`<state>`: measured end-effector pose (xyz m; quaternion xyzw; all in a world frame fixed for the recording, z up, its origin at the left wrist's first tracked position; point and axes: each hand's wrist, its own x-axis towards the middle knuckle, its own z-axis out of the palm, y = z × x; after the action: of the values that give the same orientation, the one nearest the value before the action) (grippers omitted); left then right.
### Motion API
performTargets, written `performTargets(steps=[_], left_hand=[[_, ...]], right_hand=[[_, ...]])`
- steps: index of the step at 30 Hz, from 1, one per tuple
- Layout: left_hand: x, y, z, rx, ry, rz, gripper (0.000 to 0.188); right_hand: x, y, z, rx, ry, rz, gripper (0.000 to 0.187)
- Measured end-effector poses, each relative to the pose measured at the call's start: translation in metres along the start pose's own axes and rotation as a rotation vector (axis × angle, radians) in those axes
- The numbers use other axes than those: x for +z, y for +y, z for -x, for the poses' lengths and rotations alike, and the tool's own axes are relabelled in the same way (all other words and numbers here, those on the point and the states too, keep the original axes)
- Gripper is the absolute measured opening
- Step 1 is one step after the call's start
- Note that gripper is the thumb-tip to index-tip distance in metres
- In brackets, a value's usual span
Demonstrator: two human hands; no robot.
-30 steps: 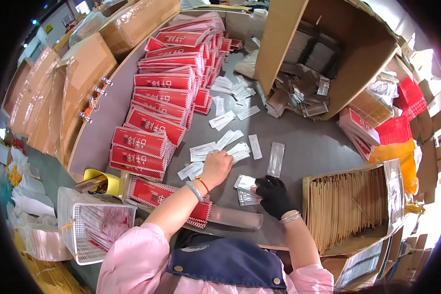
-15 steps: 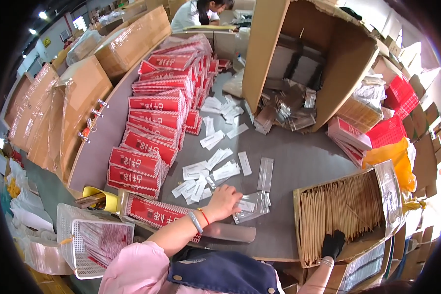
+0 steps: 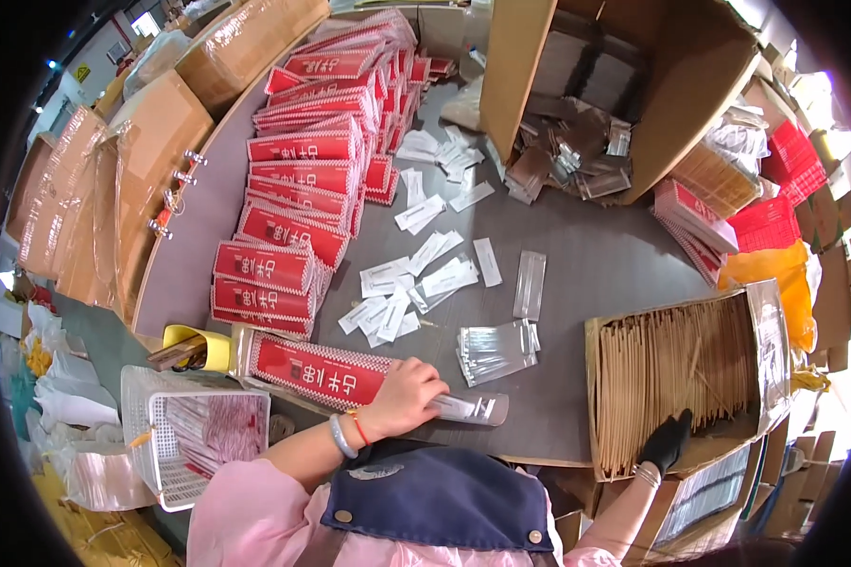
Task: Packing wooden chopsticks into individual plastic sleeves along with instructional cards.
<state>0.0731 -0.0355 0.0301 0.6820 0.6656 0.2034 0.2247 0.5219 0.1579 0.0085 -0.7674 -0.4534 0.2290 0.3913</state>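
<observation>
At the front edge of the table, my left hand [image 3: 407,397] is closed on a small clear packet [image 3: 465,407] with a white slip. It lies over the clear end of a red printed bag [image 3: 317,371]. Just beyond are a fanned pile of clear packets [image 3: 496,352], one longer clear packet [image 3: 529,285] and scattered white slips [image 3: 388,310]. My right hand [image 3: 667,441], in a black glove, touches the near ends of thin wooden sticks [image 3: 652,378] packed in an open carton [image 3: 764,354]; the dark glove hides how its fingers are set.
Piles of red printed bags [image 3: 298,194] line the left side panel [image 3: 182,217]. A carton on its side [image 3: 671,123] holds more clear packets at the back right. A white basket [image 3: 161,454] and a yellow container [image 3: 213,350] stand at the near left.
My left hand has moved from the clear packets down and left to the red bag, carrying a packet. My right hand stays at the sticks. The view has tilted down.
</observation>
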Motion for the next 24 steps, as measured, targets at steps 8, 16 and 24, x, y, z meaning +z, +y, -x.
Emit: performTargets(steps=[8,16,24], left_hand=[[-0.027,-0.015,0.040,-0.014,0.132,-0.090,0.064],[-0.004,-0.002,0.023,0.083,0.137,-0.071,0.063],[0.002,0.001,0.001,0.113,0.126,-0.086,0.056]], right_hand=[[0.065,-0.082,0.148,-0.914,-0.877,0.287,0.020],[0.137,-0.089,0.197,-1.090,-1.039,0.029,0.012],[0.159,-0.081,0.226,-0.568,-1.032,-0.211,0.016]])
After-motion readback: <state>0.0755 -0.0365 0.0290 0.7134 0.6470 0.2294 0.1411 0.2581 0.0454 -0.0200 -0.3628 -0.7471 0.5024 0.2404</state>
